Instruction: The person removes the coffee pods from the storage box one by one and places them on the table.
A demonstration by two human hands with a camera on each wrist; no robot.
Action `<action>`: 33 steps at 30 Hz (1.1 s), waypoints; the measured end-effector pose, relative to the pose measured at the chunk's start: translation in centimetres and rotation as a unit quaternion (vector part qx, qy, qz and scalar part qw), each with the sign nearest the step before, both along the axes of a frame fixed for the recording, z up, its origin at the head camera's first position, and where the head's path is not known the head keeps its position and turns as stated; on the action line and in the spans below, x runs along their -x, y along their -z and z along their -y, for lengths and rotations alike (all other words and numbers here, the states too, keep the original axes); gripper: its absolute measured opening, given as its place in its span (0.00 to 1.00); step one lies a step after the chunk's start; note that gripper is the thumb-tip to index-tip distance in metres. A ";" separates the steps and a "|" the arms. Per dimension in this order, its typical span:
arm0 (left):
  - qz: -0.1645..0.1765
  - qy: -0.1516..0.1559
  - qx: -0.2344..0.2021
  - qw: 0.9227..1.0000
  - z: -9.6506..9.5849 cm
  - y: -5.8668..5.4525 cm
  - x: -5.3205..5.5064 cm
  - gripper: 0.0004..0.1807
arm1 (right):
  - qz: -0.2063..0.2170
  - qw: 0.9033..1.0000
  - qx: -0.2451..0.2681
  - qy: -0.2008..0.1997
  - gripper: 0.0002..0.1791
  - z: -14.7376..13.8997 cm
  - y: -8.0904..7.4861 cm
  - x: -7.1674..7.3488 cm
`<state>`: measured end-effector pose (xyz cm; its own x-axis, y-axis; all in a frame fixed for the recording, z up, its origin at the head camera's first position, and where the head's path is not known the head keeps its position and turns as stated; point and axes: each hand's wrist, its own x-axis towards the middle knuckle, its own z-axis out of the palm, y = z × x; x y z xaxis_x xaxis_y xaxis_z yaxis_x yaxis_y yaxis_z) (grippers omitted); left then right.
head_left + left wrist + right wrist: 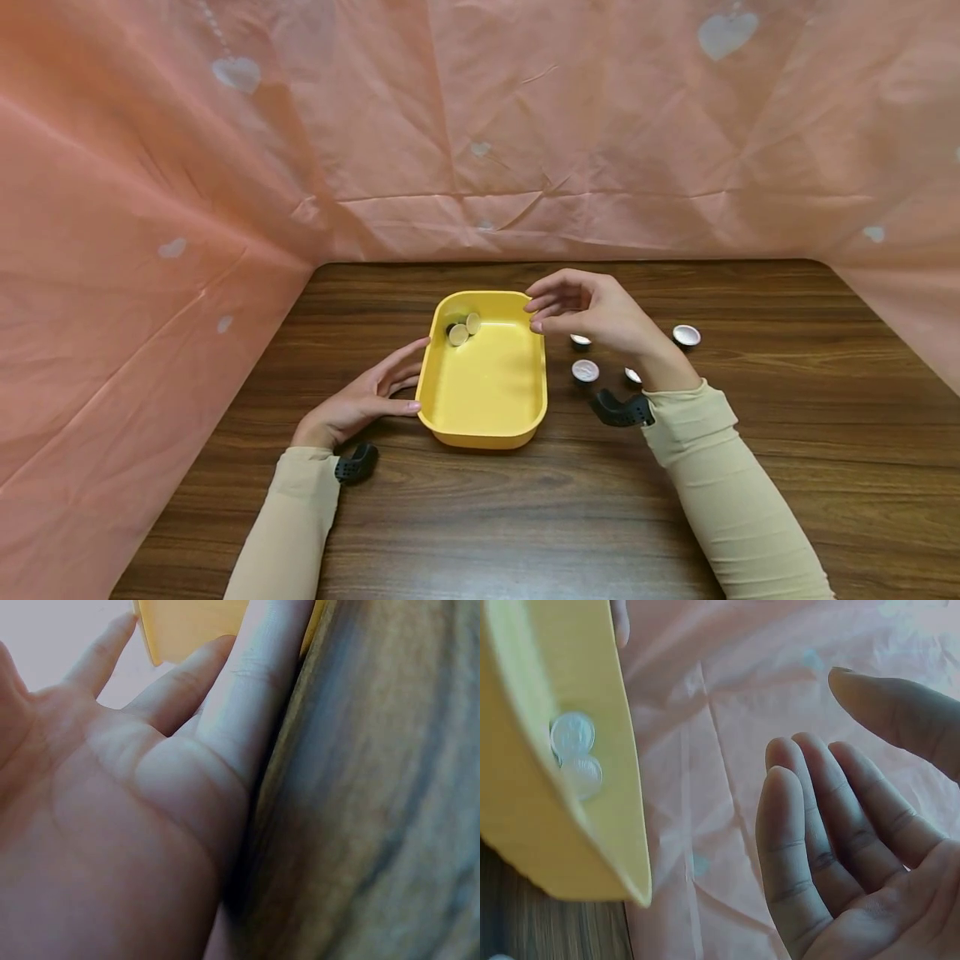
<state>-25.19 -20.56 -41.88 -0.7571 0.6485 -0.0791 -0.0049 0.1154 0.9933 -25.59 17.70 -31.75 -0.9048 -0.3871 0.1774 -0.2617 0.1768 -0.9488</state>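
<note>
A yellow rectangular bin [483,392] stands on the table, with two small round capsules [458,335] lying together in its far left corner. My left hand [367,398] rests beside the bin, its spread fingers touching the left wall. Over the bin's right rim hovers my right hand [592,312], fingers loosely bent and thumb apart; the right wrist view shows nothing between fingers and thumb. Below and right of that hand, several dark capsules with pale lids lie on the table, among them one capsule [585,371] near the bin and another capsule [686,336] farther right.
The brown wooden table [465,517] reaches to a pink cloth backdrop [465,125] with pale hearts, which hangs behind and along the sides. A black wrist mount [622,409] sits on the right wrist, and a similar mount [356,463] is on the left.
</note>
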 end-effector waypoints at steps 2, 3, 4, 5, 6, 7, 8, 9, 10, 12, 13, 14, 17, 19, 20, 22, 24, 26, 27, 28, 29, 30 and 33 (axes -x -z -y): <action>0.000 -0.001 0.000 1.000 -0.1 0.0 -0.1 0.55 | 0.002 1.000 0.008 -0.005 0.25 0.6 0.0 0.2; 0.000 -0.002 0.000 1.000 -0.1 0.0 -0.1 0.55 | 0.001 1.000 0.009 -0.008 0.25 1.0 0.0 0.3; 0.000 -0.002 0.000 1.000 -0.2 0.0 -0.1 0.55 | 0.001 1.000 0.013 -0.010 0.25 1.3 0.0 0.4; 0.000 -0.002 0.000 1.000 -0.2 0.0 -0.1 0.55 | 0.001 1.000 0.014 -0.011 0.25 1.6 0.1 0.4; 0.001 -0.002 0.000 1.000 -0.2 0.0 -0.1 0.55 | 0.000 1.000 0.014 -0.011 0.25 1.9 0.1 0.5; 0.001 -0.002 0.001 1.000 -0.3 0.0 -0.2 0.55 | -0.002 1.000 0.011 -0.009 0.24 2.1 0.1 0.6; 0.003 -0.004 0.001 1.000 -0.3 0.0 -0.2 0.55 | -0.005 1.000 0.008 -0.006 0.24 2.4 0.1 0.6; 0.004 -0.004 0.000 1.000 -0.3 0.0 -0.2 0.55 | -0.005 1.000 0.008 -0.003 0.24 2.6 0.1 0.7; 0.006 -0.005 -0.001 1.000 -0.4 0.0 -0.2 0.55 | -0.004 1.000 0.008 0.001 0.23 2.9 0.2 0.8; 0.010 -0.007 -0.001 1.000 -0.4 0.0 -0.2 0.55 | 0.000 1.000 0.012 0.007 0.24 3.4 0.2 0.9; 0.013 -0.008 -0.002 1.000 -0.4 0.0 -0.2 0.55 | 0.002 1.000 0.016 0.008 0.24 3.7 0.3 1.0; 0.016 -0.008 -0.002 1.000 -0.4 0.0 -0.2 0.55 | 0.007 1.000 0.022 0.008 0.24 4.0 0.3 1.0; 0.019 -0.007 -0.002 1.000 -0.4 0.0 -0.2 0.55 | 0.015 0.999 0.041 0.008 0.23 5.0 0.4 1.3; 0.020 -0.006 -0.002 1.000 -0.4 0.0 -0.2 0.55 | 0.018 0.998 0.053 0.010 0.21 5.7 0.5 1.5; 0.019 -0.007 -0.002 1.000 -0.4 0.0 -0.2 0.55 | 0.019 0.998 0.058 0.012 0.21 6.0 0.6 1.6; 0.011 -0.005 -0.003 1.000 -0.4 0.1 -0.1 0.55 | 0.020 0.997 0.067 0.015 0.20 6.6 0.8 1.9; 0.005 -0.004 -0.002 1.000 -0.5 0.2 -0.2 0.55 | 0.024 0.997 0.074 0.018 0.20 7.2 1.1 2.3; 0.003 0.000 -0.002 1.000 -0.6 0.4 -0.2 0.55 | 0.030 0.996 0.078 0.020 0.20 7.7 1.4 2.6; 0.002 0.002 -0.003 1.000 -0.7 0.5 -0.3 0.55 | 0.033 0.996 0.078 0.021 0.20 7.9 1.5 2.7; 0.005 0.002 -0.003 1.000 -0.8 0.5 -0.4 0.55 | 0.036 0.996 0.076 0.024 0.20 8.0 1.7 2.9; 0.007 0.003 -0.003 1.000 -0.8 0.6 -0.4 0.55 | 0.038 0.996 0.074 0.026 0.20 8.2 1.9 3.0; 0.009 0.003 -0.005 1.000 -0.9 0.7 -0.4 0.55 | 0.040 0.996 0.071 0.028 0.21 8.4 1.9 3.1; 0.010 0.006 -0.010 1.000 -0.9 0.8 -0.5 0.55 | 0.043 0.996 0.064 0.035 0.19 9.0 1.8 3.6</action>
